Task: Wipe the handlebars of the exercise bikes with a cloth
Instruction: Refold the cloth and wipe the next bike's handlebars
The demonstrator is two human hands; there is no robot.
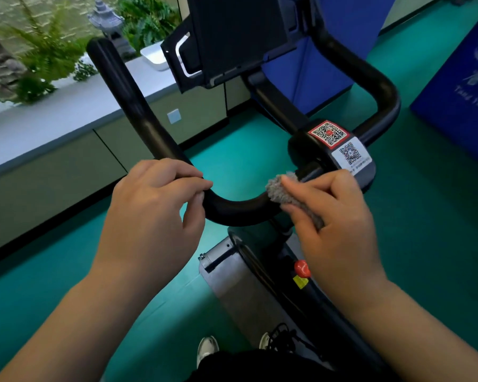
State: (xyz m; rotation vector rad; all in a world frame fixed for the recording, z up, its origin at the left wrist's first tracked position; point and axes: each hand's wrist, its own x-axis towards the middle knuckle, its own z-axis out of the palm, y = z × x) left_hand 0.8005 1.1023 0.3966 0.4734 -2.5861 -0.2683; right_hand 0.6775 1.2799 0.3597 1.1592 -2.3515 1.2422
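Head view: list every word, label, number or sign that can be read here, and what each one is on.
"Tang You": white letters on the blue panel, cut off by the frame edge; the large characters above them are too blurred to read.
Red-framed QR code on the bike's stem: a code, no words.
White QR sticker beside it: small print underneath too small to read.
Yellow label under the red knob: unreadable.

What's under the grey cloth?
The black handlebar, near its middle bend. The right hand presses the cloth on it; the bar's surface beneath is covered, so cannot be seen.
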